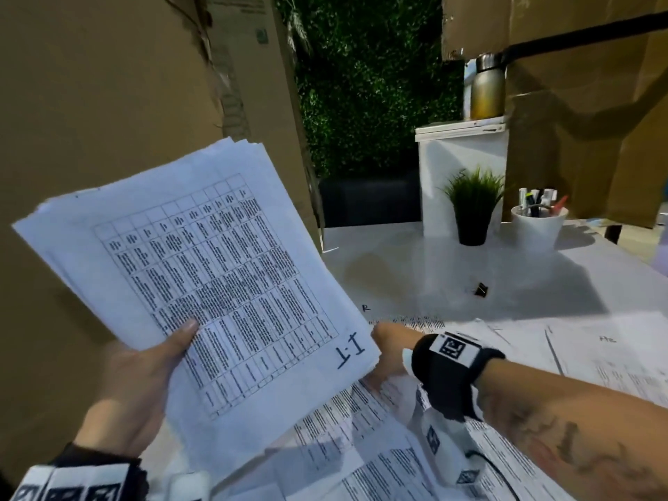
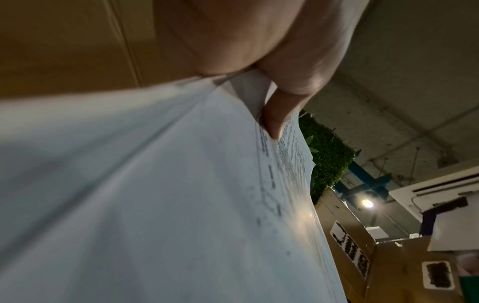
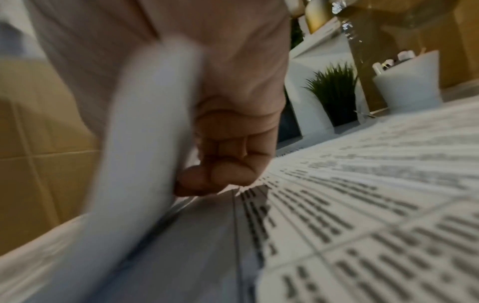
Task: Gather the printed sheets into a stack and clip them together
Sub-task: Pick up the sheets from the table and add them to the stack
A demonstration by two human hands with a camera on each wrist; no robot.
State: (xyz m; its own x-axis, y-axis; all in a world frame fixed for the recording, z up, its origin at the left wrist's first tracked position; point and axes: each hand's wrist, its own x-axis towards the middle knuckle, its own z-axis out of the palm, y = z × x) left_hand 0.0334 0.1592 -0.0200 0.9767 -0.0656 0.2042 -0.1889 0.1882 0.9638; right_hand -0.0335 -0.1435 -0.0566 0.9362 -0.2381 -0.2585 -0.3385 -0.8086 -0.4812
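A stack of printed sheets [image 1: 217, 276], its top page a table marked "I.T", is held tilted up above the table. My left hand [image 1: 170, 345] grips its lower left edge, thumb [image 2: 277, 119] on top and fingers hidden beneath the stack [image 2: 155, 194]. My right hand [image 1: 385, 350] is at the stack's lower right corner, half hidden by it. In the right wrist view its fingers [image 3: 220, 174] curl against the blurred paper edge [image 3: 145, 143]. More printed sheets [image 1: 397, 446] lie loose on the table [image 1: 415, 262]. A black binder clip [image 1: 480, 289] lies beyond them.
Loose pages [image 1: 614, 359] spread to the right [image 3: 362, 205]. At the back stand a potted plant [image 1: 471, 207], a white pen cup [image 1: 538, 226] and a white box [image 1: 462, 175] with a metal bottle [image 1: 486, 88] on top. Cardboard boxes [image 1: 108, 103] wall the left side.
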